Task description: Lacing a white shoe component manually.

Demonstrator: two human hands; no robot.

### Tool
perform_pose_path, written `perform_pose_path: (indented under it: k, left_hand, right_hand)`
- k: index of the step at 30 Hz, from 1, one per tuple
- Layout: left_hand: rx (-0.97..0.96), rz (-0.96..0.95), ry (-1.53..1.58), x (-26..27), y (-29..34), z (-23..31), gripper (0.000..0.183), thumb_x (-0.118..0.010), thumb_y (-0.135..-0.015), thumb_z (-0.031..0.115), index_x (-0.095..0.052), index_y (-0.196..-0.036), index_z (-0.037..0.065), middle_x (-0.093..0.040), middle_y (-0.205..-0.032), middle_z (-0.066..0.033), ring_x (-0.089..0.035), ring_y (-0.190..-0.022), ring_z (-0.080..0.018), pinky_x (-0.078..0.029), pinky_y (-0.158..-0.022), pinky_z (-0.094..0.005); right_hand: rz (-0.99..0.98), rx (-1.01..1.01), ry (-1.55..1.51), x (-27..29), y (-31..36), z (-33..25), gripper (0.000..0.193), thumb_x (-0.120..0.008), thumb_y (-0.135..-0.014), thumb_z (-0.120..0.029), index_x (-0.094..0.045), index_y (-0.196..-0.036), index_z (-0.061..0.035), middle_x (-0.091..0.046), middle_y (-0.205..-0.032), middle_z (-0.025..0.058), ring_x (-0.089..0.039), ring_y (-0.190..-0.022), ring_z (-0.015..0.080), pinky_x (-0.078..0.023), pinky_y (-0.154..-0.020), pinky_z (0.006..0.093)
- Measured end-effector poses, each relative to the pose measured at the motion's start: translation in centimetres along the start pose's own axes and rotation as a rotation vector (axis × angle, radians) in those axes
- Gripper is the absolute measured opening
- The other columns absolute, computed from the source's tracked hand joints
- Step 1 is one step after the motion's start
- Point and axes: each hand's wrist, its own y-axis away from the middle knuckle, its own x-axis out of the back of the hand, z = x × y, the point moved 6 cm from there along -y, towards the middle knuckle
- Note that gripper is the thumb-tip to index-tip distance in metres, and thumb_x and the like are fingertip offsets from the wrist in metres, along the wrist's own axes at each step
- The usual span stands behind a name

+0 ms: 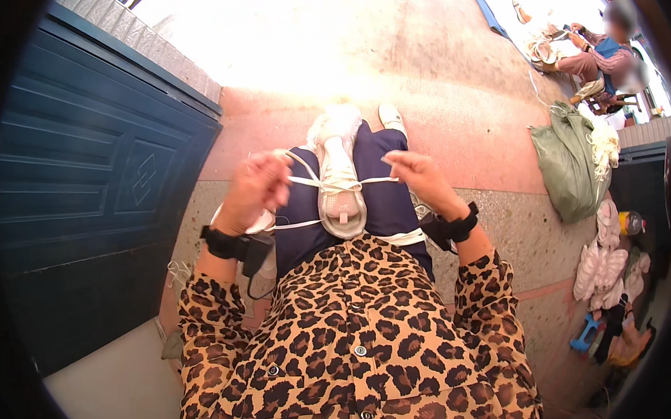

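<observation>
A white shoe (336, 154) rests between my thighs, its heel end toward my body and its toe pointing away. White shoelaces (340, 186) cross over its opening. My left hand (261, 186) is closed on a shoelace on the left, its fingers slightly smeared by motion. On the other side my right hand (423, 178) pinches the lace running out from the shoe, pulled nearly straight. Another white strand stretches low across my left thigh toward the shoe. Black straps with small boxes are on both my wrists.
A dark blue door (90, 166) stands at the left. To the right are a green sack (566, 161) with cream laces, several pale shoes (602, 263) and a blue object (585, 335). Farther back on the right a person (603, 56) sits handling pale material.
</observation>
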Motion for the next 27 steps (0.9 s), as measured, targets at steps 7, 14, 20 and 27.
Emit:
perform_pose_path:
  k: [7,14,20,27]
  left_hand:
    - [-0.194,0.432,0.079,11.3,-0.3,1.5,0.023,-0.048,-0.09,0.027,-0.055,-0.092,0.005,-0.045,-0.068,0.0025,-0.04,-0.042,-0.0022,-0.026,-0.033,-0.0147]
    - [0.201,0.174,-0.366,2.1,-0.1,-9.6,0.024,-0.053,-0.085,0.018,-0.062,-0.092,-0.004,-0.06,-0.068,-0.0057,-0.051,-0.038,-0.0094,-0.033,-0.031,-0.0192]
    - [0.177,0.119,-0.432,0.1,0.1,-12.8,0.025,-0.05,-0.086,0.015,-0.059,-0.099,-0.004,-0.057,-0.069,-0.0051,-0.049,-0.038,-0.0068,-0.033,-0.031,-0.0178]
    - [0.048,0.179,-0.587,0.2,0.3,-12.1,0.024,-0.049,-0.085,0.016,-0.061,-0.088,-0.004,-0.057,-0.055,-0.0111,-0.053,-0.038,-0.0159,-0.043,-0.041,-0.0274]
  right_hand:
    - [-0.063,0.134,0.65,-5.0,1.7,4.3,0.015,-0.054,-0.077,-0.014,-0.061,-0.073,-0.0008,-0.057,-0.073,0.018,-0.057,-0.072,0.0315,-0.045,-0.067,0.0395]
    - [0.074,0.319,1.038,-6.6,1.5,3.2,0.011,-0.051,-0.071,-0.011,-0.059,-0.065,-0.0047,-0.055,-0.074,0.0105,-0.053,-0.075,0.0259,-0.041,-0.066,0.0375]
    - [0.139,0.233,0.979,-6.6,0.9,3.9,0.011,-0.052,-0.071,-0.013,-0.057,-0.065,-0.0051,-0.054,-0.073,0.0098,-0.052,-0.075,0.0261,-0.04,-0.066,0.0393]
    - [0.028,0.306,1.151,-7.4,1.1,2.8,0.011,-0.05,-0.07,-0.012,-0.057,-0.064,-0.0052,-0.054,-0.072,0.0094,-0.052,-0.074,0.0245,-0.037,-0.066,0.0397]
